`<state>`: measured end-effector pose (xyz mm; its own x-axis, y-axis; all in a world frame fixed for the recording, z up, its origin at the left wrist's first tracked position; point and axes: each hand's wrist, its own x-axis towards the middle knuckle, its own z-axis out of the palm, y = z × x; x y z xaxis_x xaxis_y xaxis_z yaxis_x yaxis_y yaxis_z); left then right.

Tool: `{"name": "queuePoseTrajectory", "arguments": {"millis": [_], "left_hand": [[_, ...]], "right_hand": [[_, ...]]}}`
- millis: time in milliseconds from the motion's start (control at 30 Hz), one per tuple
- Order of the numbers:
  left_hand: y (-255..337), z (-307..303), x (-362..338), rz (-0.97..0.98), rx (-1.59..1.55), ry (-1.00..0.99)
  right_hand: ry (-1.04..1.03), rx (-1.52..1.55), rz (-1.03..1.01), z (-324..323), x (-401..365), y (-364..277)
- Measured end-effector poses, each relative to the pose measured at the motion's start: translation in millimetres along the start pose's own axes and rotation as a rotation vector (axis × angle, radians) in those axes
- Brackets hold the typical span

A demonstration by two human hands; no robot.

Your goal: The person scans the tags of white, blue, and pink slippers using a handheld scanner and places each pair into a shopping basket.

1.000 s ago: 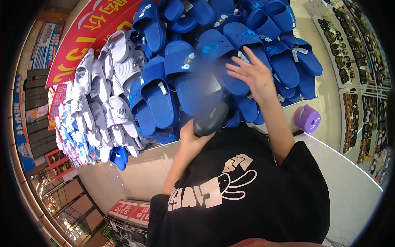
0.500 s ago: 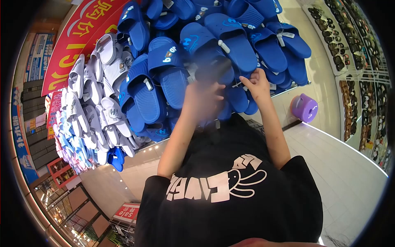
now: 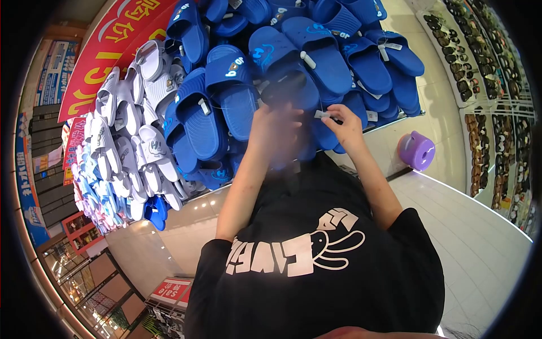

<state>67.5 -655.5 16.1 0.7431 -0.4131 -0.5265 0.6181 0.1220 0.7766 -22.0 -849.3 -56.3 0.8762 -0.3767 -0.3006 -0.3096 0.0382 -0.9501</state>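
Right grip (image 3: 345, 125) lowered, pinching tag (image 3: 321, 114); left grip (image 3: 276, 131) blurred.

We are seeing a purple stool (image 3: 417, 151) standing on the tiled floor (image 3: 388, 148), dark shoes (image 3: 479, 155) lining racks at right, and a red "sale" sign (image 3: 172, 290) showing at lower left.

Slippers (image 3: 230, 101) ahead; banner (image 3: 96, 70) left; shelves (image 3: 462, 105) right, well apart.
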Motion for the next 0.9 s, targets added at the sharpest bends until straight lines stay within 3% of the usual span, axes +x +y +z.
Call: {"name": "queuePoseTrajectory", "arguments": {"millis": [67, 200, 233, 267, 333, 367, 467, 533, 600, 667, 733, 900], "left_hand": [[-1, 2, 2, -0.034, -0.069, 0.004], [-1, 6, 1, -0.037, -0.055, 0.045], [0, 6, 0, -0.039, -0.039, 0.050], [2, 7, -2, -0.039, -0.039, 0.052], [6, 8, -5, -0.049, -0.013, 0.071], [5, 7, -5, -0.050, -0.015, 0.074], [-7, 4, 3, -0.017, 0.001, 0.056], [-17, 9, 4, 0.088, 0.079, 0.099], [-24, 10, -4, 0.134, 0.149, 0.116], [-29, 9, -11, 0.360, 0.273, 0.111], [-19, 11, -31, 0.317, 0.243, 0.164], [-2, 3, -98, 0.503, 0.627, 0.216]], "right_hand": [[0.045, -0.518, -0.383, 2, -6, -5], [-0.058, -0.574, -0.321, 15, -5, 8], [-0.055, -0.465, -0.142, 15, -8, 2], [-0.057, -0.464, -0.141, 7, -9, -5], [-0.232, -0.089, 0.045, -12, -13, -19], [-0.310, 0.289, 0.049, -14, -24, -48], [-0.407, 0.540, 0.101, -20, -21, -77], [-0.434, 0.491, 0.078, -17, -11, -73], [-0.314, 0.482, 0.074, -6, -8, -77], [-0.326, 0.513, 0.049, 0, -17, -92], [-0.297, 0.528, -0.012, 3, -21, -101], [-0.220, 0.471, -0.103, -2, -14, -114]]}}
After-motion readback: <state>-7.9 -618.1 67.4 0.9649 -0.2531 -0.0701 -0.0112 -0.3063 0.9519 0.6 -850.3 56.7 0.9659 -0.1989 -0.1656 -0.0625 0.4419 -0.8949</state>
